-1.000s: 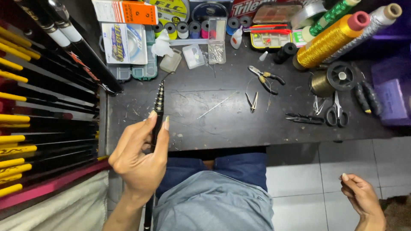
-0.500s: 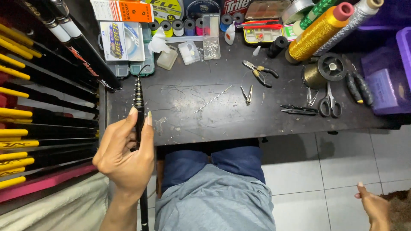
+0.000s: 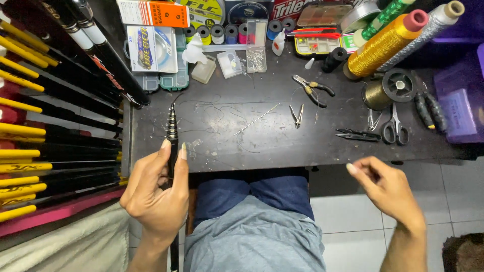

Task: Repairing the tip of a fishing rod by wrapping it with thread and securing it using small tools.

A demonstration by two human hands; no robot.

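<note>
My left hand (image 3: 154, 194) grips a black telescopic fishing rod (image 3: 172, 128) upright, its ringed tip section standing over the dark worktable (image 3: 237, 143). A thin line curls off the rod's tip. My right hand (image 3: 385, 189) hovers at the table's front edge on the right, thumb and forefinger pinched together; whether a thin line sits between them I cannot tell. A long needle (image 3: 256, 120) and small tweezers (image 3: 298, 115) lie on the table between the two hands.
Pliers (image 3: 312, 89), scissors (image 3: 394, 127) and black snips (image 3: 359, 134) lie right of centre. Large thread cones (image 3: 385, 43) and a wire spool (image 3: 382, 90) stand at the back right. Line spools and small plastic boxes (image 3: 229, 63) fill the back. Yellow-and-black rods (image 3: 45, 131) are stacked at left.
My right hand has risen from low at the right to the table's front edge. My left hand keeps its grip on the rod and has shifted only slightly.
</note>
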